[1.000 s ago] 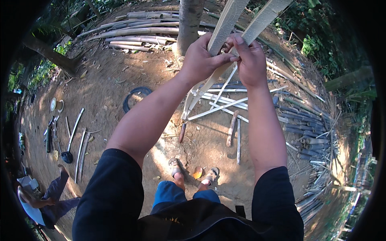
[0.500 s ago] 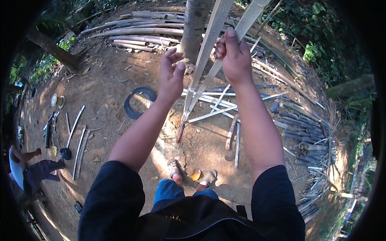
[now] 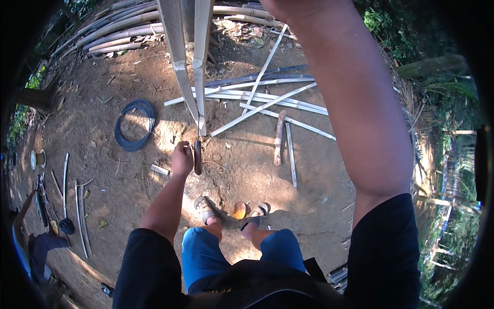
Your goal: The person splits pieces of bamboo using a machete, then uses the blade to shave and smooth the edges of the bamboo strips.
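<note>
Two long pale split bamboo lengths [image 3: 201,72] rise to the top edge, their lower ends close together. A knife [image 3: 198,158] is lodged between those ends, its brown handle pointing down and most of the blade hidden. My left hand [image 3: 182,160] is beside the handle, fingers curled against it; part of the grip is hidden. My right arm reaches far up on the right. Only the edge of my right hand [image 3: 288,7] shows at the top, its fingers out of view, so what it holds cannot be seen.
Pale bamboo strips [image 3: 272,108] lie crossed on the dirt ahead, beside a short stick [image 3: 279,138]. A coil of dark wire [image 3: 121,135] lies left. Bamboo poles [image 3: 118,35] are stacked at the far left. Another person [image 3: 42,252] is at the lower left, near tools.
My left hand has dropped from beside the upper bamboo to the knife handle. My right hand has moved up, mostly out of view. The bamboo lengths and knife appear further left in the picture.
</note>
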